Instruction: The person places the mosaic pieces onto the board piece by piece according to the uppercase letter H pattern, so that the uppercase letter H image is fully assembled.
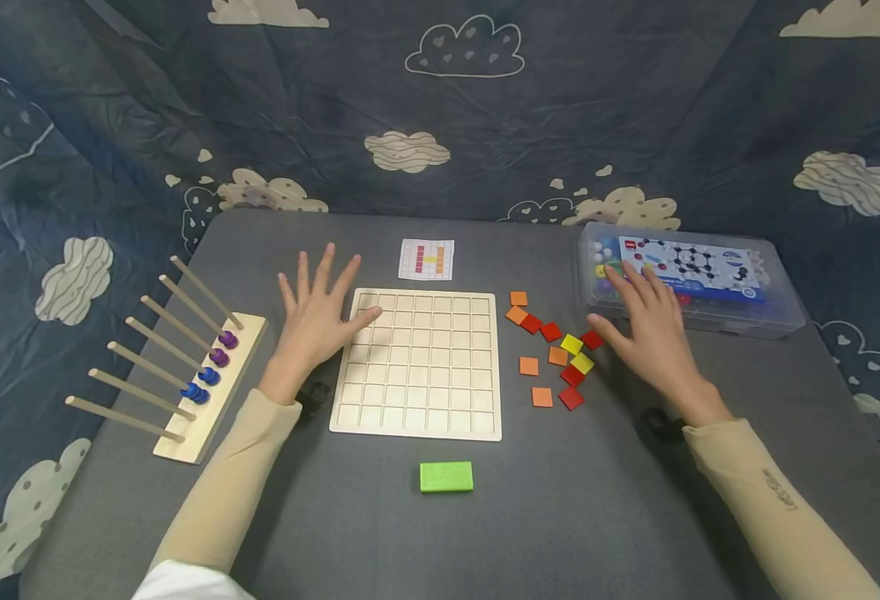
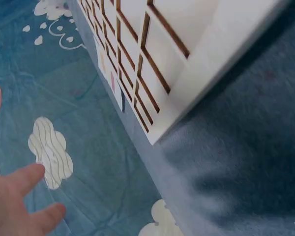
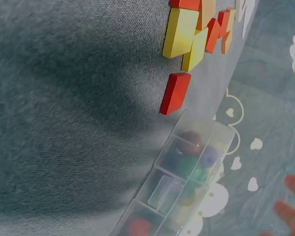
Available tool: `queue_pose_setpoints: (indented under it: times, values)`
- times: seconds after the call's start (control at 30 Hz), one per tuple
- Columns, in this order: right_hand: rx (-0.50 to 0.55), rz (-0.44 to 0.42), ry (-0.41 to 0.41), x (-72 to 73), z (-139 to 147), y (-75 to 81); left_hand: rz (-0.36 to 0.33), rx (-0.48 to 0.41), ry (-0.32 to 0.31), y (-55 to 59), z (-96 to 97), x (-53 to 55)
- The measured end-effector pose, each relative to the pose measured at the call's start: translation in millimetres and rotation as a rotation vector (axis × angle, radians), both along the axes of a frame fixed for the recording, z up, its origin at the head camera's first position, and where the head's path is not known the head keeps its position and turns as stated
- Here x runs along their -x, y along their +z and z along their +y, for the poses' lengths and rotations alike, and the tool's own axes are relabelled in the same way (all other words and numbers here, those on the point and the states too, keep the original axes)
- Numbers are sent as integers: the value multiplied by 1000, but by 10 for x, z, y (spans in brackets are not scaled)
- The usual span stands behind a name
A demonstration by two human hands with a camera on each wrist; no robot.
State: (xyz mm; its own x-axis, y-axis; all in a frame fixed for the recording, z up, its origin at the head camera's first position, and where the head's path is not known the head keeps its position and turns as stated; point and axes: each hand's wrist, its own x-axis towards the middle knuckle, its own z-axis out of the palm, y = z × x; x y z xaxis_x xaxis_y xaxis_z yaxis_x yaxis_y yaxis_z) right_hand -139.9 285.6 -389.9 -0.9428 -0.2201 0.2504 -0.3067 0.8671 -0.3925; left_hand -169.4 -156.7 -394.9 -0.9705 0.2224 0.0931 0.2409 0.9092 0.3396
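Note:
My left hand (image 1: 316, 323) is spread with straight fingers at the left side of a wooden grid board (image 1: 419, 367), its thumb over the board's upper left. On the right, my right hand (image 1: 646, 333) hovers with extended fingers between loose square tiles and a clear plastic case (image 1: 777, 292). The tiles are red (image 1: 571, 398), orange (image 1: 528, 366) and yellow (image 1: 582, 362), scattered beside the board. Neither hand holds anything. A small pattern card (image 1: 427, 259) with coloured squares lies behind the board. In the right wrist view, a red tile (image 3: 175, 93) lies near the case (image 3: 162, 191).
At the left stands a wooden peg rack (image 1: 215, 392) with tilted-looking rods and some purple and blue beads. A green block (image 1: 446, 477) lies in front of the board. Dark cloud-printed cloth (image 1: 485, 117) hangs behind the grey table (image 1: 380, 533).

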Motion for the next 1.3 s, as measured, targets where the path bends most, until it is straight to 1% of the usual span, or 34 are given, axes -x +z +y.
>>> queue_pose_setpoints:
  times: [0.07, 0.13, 0.23, 0.33, 0.4, 0.47, 0.53, 0.7, 0.8, 0.93, 1.13, 1.3]
  values:
    - [82, 12, 39, -18, 18, 7, -5, -46, -35, -3, -45, -4]
    - [172, 2, 67, -43, 34, 15, -21, -116, -76, -13, -92, 0]
    - [306, -53, 81, -92, 57, 23, -64, -230, -129, -62, -163, 22]
    - [452, -138, 92, -145, 79, 15, -130, -314, -156, -128, -216, 43]
    - [538, -201, 102, -179, 95, -2, -181, -339, -158, -173, -241, 49]
    - [616, -262, 114, -210, 113, -29, -225, -337, -156, -215, -262, 47]
    - [667, -323, 111, -239, 136, -61, -260, -324, -155, -258, -282, 46]
    - [706, -433, 93, -298, 211, -149, -310, -296, -178, -351, -325, 41]
    - [733, -465, 104, -325, 245, -193, -333, -293, -187, -384, -336, 33]
    - [766, -509, 129, -355, 262, -247, -344, -289, -184, -403, -338, 20]
    - [735, -583, 165, -401, 220, -336, -345, -279, -191, -416, -347, 19]
    - [677, -610, 230, -418, 173, -410, -347, -281, -201, -422, -351, 24]
